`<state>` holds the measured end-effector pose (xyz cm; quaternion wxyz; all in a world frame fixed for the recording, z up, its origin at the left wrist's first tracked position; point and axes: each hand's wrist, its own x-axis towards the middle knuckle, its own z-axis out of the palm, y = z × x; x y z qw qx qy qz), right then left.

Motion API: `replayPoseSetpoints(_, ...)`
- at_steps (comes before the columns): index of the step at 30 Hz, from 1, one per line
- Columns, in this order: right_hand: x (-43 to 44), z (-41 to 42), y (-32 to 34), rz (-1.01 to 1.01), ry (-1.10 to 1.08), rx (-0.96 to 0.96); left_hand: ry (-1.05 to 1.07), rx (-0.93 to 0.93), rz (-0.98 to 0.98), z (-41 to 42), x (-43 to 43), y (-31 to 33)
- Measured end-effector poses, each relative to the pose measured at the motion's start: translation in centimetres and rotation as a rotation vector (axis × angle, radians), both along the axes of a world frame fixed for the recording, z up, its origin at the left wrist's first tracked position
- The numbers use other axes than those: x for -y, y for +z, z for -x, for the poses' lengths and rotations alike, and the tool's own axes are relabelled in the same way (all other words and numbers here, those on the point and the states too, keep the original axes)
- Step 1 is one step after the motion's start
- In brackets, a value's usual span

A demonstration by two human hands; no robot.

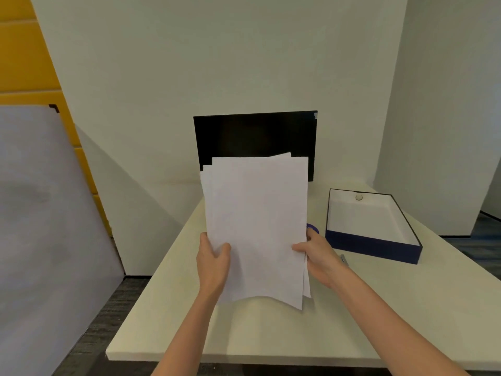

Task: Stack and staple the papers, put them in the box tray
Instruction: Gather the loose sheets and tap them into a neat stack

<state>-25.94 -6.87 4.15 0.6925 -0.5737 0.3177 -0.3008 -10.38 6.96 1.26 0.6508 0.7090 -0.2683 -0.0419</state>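
Both hands hold a loose bundle of white papers (256, 226) upright above the pale worktop (271, 329), between the person and a black panel (254, 134) standing at the back. The left hand (212, 263) has its grip pinching the lower left edge, thumb on the front sheet; the right hand (317, 255) has its grip pinching the lower right edge the same way. The sheets are not yet square: corners step out at the top left, one sheet pokes up at the top right, and the bottom edges hang uneven and curl near the right hand. The box tray (374, 226), blue outside and white inside, sits open on the worktop to the right, well apart from the papers. A small purple object (313, 228) shows just behind the right hand and a thin grey item (343, 259) lies near the wrist; I cannot tell whether either is the stapler. The likely trouble is that a sheet slides out of the loose lower edge, since only the sides are pinched. Stapling before the edges are tapped level on the worktop would probably fix the stack crooked, or miss a sheet set back from the corner.
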Motion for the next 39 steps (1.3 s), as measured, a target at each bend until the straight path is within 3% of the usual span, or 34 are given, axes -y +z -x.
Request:
replayPoseSetpoints(13,-2.4,-0.6,3.4,0.306,-0.195,0.055,0.005,0.054,0.121,1.9,-0.1,4.8)
replayPoseSetpoints(18,-2.9,-0.4,3.7,0.711,-0.353,0.1,0.045,0.259,0.182,2.0,-0.7,5.9)
replayPoseSetpoints(21,-2.9,-0.4,4.7,0.956,-0.397,-0.022,0.071,0.437,0.129,1.9,-0.7,6.7)
replayPoseSetpoints(25,-2.6,-0.7,5.4,1.079,-0.417,-0.111,0.095,0.514,0.082,1.5,-0.4,7.5)
replayPoseSetpoints(32,-2.6,-0.7,6.0,1.033,-0.385,-0.036,0.099,0.479,0.173,1.7,-0.5,8.3)
replayPoseSetpoints(35,-2.4,-0.6,6.3,0.98,-0.381,-0.032,0.022,0.267,0.232,1.2,-0.7,7.2)
replayPoseSetpoints(39,-2.4,-0.2,6.7,0.944,-0.378,-0.039,-0.13,0.055,0.092,0.8,-1.4,2.9)
